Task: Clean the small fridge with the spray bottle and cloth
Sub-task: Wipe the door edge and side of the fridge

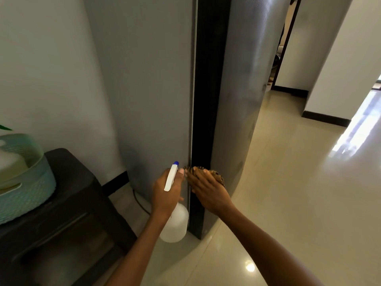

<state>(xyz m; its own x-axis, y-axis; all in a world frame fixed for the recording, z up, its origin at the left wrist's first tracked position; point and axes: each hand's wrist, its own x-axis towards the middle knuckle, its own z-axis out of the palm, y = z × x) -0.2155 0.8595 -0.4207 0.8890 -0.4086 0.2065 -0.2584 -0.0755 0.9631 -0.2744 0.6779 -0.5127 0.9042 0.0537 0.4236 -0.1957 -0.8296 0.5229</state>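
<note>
Two bare hands worked low against the tall grey metal fridge. The left hand was wrapped round the neck of the white plastic spray bottle with a blue nozzle tip, held just beside the fridge's side panel, nozzle toward the panel. The right hand, fingers extended, pressed the brown patterned cloth flat onto the black vertical strip between the fridge's side panel and its door. Left of the fridge stood a dark wooden cabinet carrying a pale green woven basket.
</note>
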